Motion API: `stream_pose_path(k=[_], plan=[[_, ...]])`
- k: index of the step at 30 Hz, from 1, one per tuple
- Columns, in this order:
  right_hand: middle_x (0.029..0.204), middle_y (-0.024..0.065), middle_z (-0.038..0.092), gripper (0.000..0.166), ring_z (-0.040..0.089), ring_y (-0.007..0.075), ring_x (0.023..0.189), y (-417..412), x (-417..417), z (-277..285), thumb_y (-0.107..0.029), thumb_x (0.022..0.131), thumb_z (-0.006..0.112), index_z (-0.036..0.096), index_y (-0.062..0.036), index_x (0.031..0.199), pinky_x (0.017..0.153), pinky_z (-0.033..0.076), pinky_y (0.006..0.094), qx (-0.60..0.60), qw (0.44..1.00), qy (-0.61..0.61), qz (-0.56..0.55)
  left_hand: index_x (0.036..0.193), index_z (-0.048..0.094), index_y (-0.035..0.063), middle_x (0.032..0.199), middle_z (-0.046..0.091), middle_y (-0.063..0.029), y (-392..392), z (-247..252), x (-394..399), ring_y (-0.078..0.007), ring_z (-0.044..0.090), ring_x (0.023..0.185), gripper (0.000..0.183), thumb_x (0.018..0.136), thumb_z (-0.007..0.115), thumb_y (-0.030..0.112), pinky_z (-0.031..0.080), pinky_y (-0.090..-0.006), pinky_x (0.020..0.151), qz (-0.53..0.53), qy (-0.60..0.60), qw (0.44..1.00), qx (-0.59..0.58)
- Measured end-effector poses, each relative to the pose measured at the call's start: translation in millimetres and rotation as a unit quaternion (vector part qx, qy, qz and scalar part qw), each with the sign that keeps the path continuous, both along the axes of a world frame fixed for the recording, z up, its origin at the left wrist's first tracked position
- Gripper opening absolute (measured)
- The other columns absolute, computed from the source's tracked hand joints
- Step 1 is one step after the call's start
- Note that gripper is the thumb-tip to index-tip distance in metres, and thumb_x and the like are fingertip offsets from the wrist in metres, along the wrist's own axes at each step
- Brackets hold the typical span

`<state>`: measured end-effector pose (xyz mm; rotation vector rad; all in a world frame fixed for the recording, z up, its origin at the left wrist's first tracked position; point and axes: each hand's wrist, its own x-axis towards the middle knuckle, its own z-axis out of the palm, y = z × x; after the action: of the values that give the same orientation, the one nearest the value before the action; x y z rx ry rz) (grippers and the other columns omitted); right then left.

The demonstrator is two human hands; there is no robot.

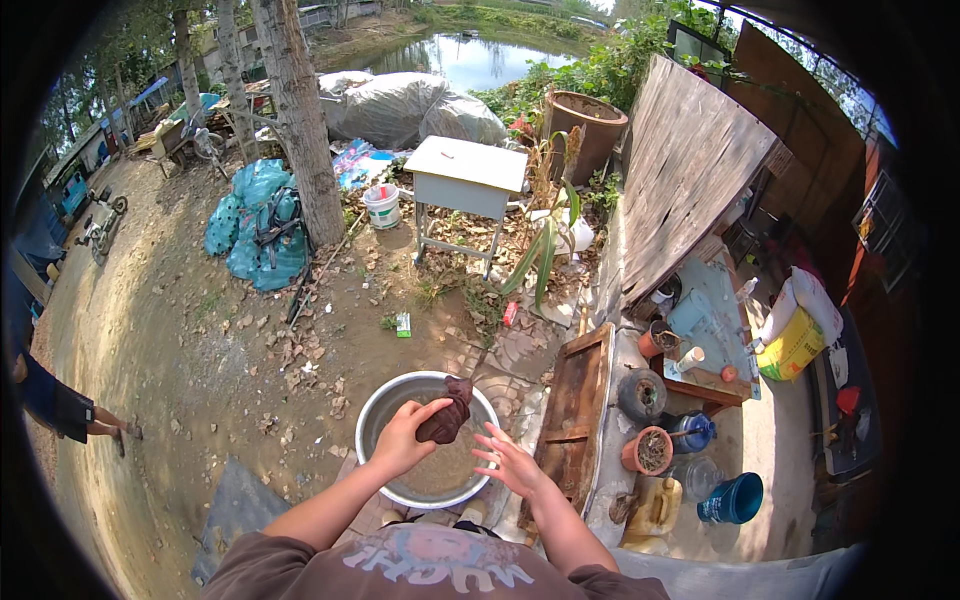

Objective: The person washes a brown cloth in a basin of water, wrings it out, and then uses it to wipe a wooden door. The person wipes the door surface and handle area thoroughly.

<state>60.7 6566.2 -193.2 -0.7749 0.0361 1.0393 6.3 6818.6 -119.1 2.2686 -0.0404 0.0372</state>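
My left hand [410, 441] grips a bunched dark brown cloth [452, 412] between thumb and fingers. Both are above a round metal basin [369, 405] with murky, brownish water [442, 472] in it. Over the basin's right side is my right hand [511, 459], its fingers spread and nothing in them. A gap separates it from the cloth. The part of the cloth behind my left fingers is hidden.
A wooden frame [574, 420] leans just right of the basin. Beyond it are plant pots [646, 451], a yellow jug [654, 506] and a blue bucket [731, 497]. A white-topped desk [469, 165] stands ahead, near a tree trunk [300, 120]. At far left a person [60, 401] is partly visible.
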Motion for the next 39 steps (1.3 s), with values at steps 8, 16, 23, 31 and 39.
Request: stream_pose_path(k=[8, 16, 23, 31, 39], plan=[[0.114, 0.0087, 0.066, 0.043, 0.066, 0.0218, 0.104, 44, -66, 10, -0.026, 0.092, 0.066, 0.055, -0.0068, 0.129, 0.089, 0.055, 0.0374, 0.015, 0.956, 0.009, -0.293, 0.137, 0.053, 0.0075, 0.118, 0.064, -0.0146, -54, 56, -1, -0.0333, 0.059, 0.115, 0.066, 0.08, 0.077, 0.029, 0.046, -0.0453, 0.099, -0.181, -0.229, 0.957, -0.013], [0.109, 0.0138, 0.07, 0.038, 0.069, 0.0218, 0.094, 77, -223, -7, -0.029, 0.094, 0.059, 0.062, -0.0007, 0.12, 0.085, 0.056, 0.0353, 0.159, 0.933, 0.058, -0.318, 0.152, 0.032, 0.0085, 0.146, 0.047, -0.0204, -92, 12, -72, -0.0355, 0.044, 0.137, 0.058, 0.102, 0.046, 0.033, 0.03, -0.0516, 0.118, -0.307, 0.501, 0.44, -0.679], [0.117, 0.0083, 0.067, 0.04, 0.066, 0.0153, 0.101, 53, -395, 9, -0.019, 0.091, 0.062, 0.058, -0.0025, 0.128, 0.09, 0.053, 0.031, 0.023, 0.823, 0.011, -0.568, 0.158, 0.018, 0.0066, 0.161, 0.026, -0.0194, -99, 26, -179, -0.0309, 0.031, 0.147, 0.072, 0.101, 0.052, 0.035, 0.031, -0.0433, 0.117, -0.529, 0.611, 0.444, -0.387], [0.119, 0.0093, 0.068, 0.052, 0.066, 0.0215, 0.103, -11, -631, 17, -0.031, 0.091, 0.071, 0.057, -0.0037, 0.133, 0.096, 0.048, 0.0326, -0.377, 0.654, -0.019, -0.655, 0.128, 0.057, 0.0023, 0.112, 0.068, -0.013, -153, -24, -253, -0.0232, 0.067, 0.103, 0.035, 0.1, 0.056, 0.024, 0.052, -0.034, 0.093, -0.531, 0.506, 0.665, -0.145], [0.091, 0.0137, 0.071, 0.03, 0.072, 0.0223, 0.077, -60, -988, -27, -0.022, 0.098, 0.063, 0.064, 0.0037, 0.114, 0.061, 0.061, 0.0361, -0.657, 0.189, 0.253, -0.685, 0.119, 0.063, 0.0068, 0.097, 0.07, -0.0067, -320, -79, -461, -0.0156, 0.069, 0.084, 0.024, 0.101, 0.054, 0.02, 0.054, -0.0284, 0.078, -0.643, 0.422, 0.639, 0.003]])
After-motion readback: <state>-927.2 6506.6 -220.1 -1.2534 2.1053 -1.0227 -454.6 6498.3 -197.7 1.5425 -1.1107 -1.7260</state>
